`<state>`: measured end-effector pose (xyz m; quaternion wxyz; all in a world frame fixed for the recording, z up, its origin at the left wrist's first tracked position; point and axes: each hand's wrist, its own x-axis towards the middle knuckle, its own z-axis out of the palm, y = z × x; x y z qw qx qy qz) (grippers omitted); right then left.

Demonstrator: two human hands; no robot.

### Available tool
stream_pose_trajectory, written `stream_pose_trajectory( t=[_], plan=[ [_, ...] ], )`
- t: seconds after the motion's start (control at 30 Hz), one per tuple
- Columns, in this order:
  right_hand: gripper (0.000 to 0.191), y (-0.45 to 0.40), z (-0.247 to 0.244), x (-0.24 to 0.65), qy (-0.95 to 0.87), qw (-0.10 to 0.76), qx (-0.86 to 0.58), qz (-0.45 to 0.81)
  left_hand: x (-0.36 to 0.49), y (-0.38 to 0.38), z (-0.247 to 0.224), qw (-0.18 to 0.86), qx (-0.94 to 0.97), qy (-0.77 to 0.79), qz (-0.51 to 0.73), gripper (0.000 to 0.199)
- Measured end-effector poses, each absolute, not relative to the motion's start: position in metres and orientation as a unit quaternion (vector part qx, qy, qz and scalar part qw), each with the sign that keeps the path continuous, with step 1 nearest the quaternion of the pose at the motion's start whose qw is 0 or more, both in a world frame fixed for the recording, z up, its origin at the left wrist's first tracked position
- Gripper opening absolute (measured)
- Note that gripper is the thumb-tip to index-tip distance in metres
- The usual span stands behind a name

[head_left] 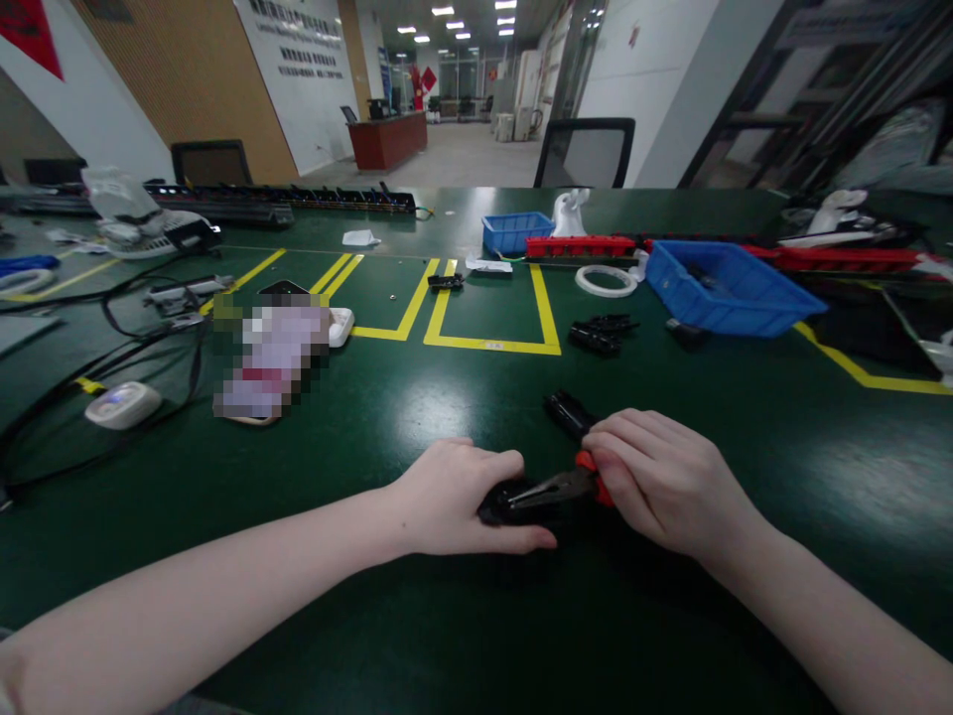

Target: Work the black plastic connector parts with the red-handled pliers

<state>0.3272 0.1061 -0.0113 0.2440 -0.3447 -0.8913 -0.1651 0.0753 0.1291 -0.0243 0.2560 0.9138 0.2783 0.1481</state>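
My left hand (pixel 451 501) is closed around a small black part (pixel 497 504), with the thumb stretched along its near side. In my right hand (pixel 662 482) are needle-nose pliers (pixel 562 488) with red handles. Their metal jaws point left and lie over the black part, seeming to touch it; whether they grip it I cannot tell. Just behind my right fingers, another black part (pixel 570 412) lies on the green table (pixel 417 616). My palms hide much of the handles and of the held part.
Several black parts (pixel 600 333) lie beyond my hands, near a blue bin (pixel 734 288) and a white ring (pixel 606 281). A phone (pixel 272 362), partly blurred out, lies to the left, with black cables (pixel 111 333) and a white device (pixel 123 405). Red strips (pixel 581 247) lie farther back.
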Motion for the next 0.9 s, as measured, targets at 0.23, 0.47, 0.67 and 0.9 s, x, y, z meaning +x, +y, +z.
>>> stream_pose_trajectory(
  t=[0.23, 0.47, 0.67, 0.9],
  plan=[
    [0.027, 0.1084, -0.0116, 0.3303, -0.892, 0.244, -0.343, -0.164, 0.0751, 0.1292, -0.0247, 0.266, 0.91, 0.278, 0.153, 0.048],
    [0.026, 0.1052, -0.0093, 0.3279, -0.892, 0.256, -0.34, -0.152, 0.0752, 0.1291, -0.025, 0.265, 0.909, 0.277, 0.163, 0.047],
    [0.024, 0.1059, -0.0089, 0.3275, -0.888, 0.262, -0.353, -0.136, 0.0745, 0.1294, -0.0259, 0.261, 0.909, 0.28, 0.164, 0.049],
    [0.021, 0.1052, -0.0089, 0.3266, -0.889, 0.27, -0.342, -0.14, 0.0743, 0.1291, -0.0256, 0.264, 0.91, 0.268, 0.175, 0.046]
  ],
)
